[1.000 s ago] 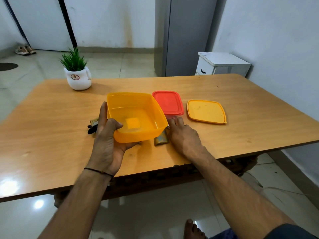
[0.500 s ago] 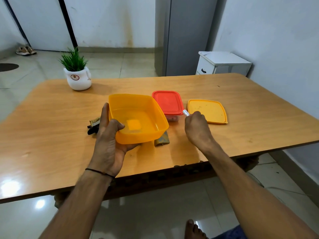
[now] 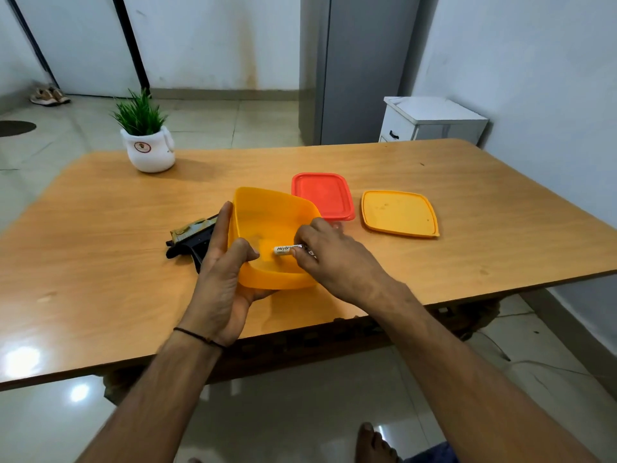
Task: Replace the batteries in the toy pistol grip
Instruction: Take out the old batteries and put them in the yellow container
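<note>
While left grip (image 3: 220,279) clasps tilted yellow tub (image 3: 267,212), right grip (image 3: 334,259) pinches battery (image 3: 283,249) inside; released, it may roll out.

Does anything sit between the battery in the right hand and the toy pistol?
Yes: the left wall of the yellow tub and the left hand gripping it lie between the battery, pinched in the right hand, and the toy pistol.

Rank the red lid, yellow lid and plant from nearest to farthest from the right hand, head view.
1. Red lid, just behind the right hand.
2. Yellow lid, farther off to the right.
3. Plant, far back on the left.
</note>
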